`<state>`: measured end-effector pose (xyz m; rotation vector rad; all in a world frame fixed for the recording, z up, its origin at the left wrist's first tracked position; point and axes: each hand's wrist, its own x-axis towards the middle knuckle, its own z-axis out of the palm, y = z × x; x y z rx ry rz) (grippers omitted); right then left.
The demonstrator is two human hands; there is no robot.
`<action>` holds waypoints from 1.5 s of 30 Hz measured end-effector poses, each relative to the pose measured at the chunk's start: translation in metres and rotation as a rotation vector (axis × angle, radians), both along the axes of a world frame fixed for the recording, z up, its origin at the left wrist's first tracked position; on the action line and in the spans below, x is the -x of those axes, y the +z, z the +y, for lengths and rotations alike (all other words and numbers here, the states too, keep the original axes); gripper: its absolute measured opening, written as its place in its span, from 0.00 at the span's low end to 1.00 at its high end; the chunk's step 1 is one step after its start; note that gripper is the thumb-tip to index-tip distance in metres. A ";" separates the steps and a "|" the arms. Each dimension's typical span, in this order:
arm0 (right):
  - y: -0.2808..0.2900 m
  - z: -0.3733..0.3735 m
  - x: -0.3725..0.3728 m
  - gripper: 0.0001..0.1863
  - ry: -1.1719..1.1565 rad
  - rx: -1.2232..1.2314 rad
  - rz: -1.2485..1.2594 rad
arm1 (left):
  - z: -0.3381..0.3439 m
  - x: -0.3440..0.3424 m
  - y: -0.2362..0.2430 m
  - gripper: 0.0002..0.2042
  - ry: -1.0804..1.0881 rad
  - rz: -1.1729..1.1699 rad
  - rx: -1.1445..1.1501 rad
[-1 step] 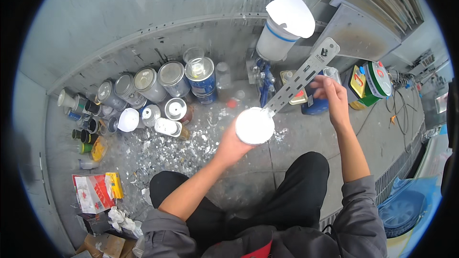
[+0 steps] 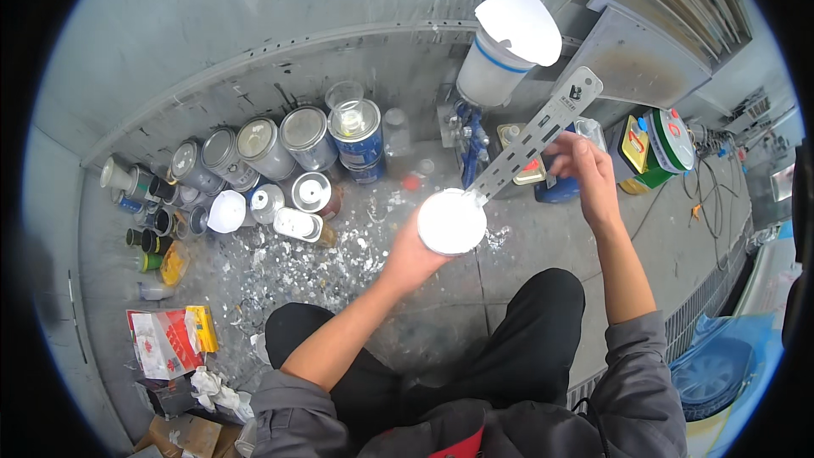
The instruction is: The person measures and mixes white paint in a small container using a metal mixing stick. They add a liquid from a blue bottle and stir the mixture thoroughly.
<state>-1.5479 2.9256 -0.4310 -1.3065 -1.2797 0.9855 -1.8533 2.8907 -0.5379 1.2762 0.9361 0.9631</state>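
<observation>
A round cup of white paint [image 2: 452, 222] is in my left hand [image 2: 413, 256], whose fingers wrap round its side. A flat, slotted grey mixing stick [image 2: 534, 142] stands tilted in the paint, its upper end leaning to the far right. Beside the stick's right edge is my right hand [image 2: 587, 171], its fingers loosely bent and apart, not wrapped round the stick. Whether the fingertips touch the stick's edge I cannot tell. The lower end of the stick is hidden in the white paint.
Along the far wall stand several paint cans [image 2: 303, 131]. A white bucket [image 2: 500, 72] with a paper cone is beyond the cup, and a green-and-white canister [image 2: 670, 142] stands to the right. My knees [image 2: 543, 322] flank the near floor. A cable [image 2: 710, 212] lies at right.
My right hand's fingers have shifted very slightly left, toward the stick. The cup, the stick and my left hand stay where they were.
</observation>
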 end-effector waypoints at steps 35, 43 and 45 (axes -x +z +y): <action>0.048 -0.026 0.148 0.10 0.334 -0.199 -0.610 | 0.024 0.032 -0.027 0.39 0.069 -0.029 -0.031; 0.043 -0.007 0.140 0.07 0.252 -0.334 -0.628 | 0.025 0.034 -0.029 0.41 0.062 0.032 -0.063; 0.032 -0.008 0.139 0.07 0.213 -0.282 -0.603 | 0.024 0.033 -0.024 0.39 0.070 0.023 -0.069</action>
